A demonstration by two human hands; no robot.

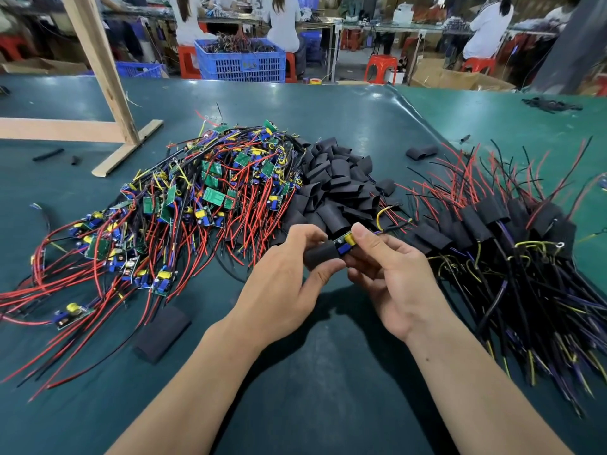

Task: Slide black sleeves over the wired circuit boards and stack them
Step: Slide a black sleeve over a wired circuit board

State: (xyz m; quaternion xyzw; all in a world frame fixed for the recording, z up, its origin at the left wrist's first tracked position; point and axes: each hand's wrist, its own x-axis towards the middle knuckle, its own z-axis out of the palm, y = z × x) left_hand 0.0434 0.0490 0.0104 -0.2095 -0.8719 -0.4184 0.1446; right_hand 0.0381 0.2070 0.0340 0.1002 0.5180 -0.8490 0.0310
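Boards with red and black wires (157,205) lie heaped on your left across the green table (328,103), with one flat sleeve (162,333) lying apart near you. Your left hand (282,290) pinches a black sleeve (320,256) between thumb and fingers, while your right hand (391,274) grips the circuit board (345,243) half inside it. Loose sleeves (338,185) pile behind your hands; sleeved boards (512,231) stack at right. Farther back, a blue crate (243,65) holds tangled wires.
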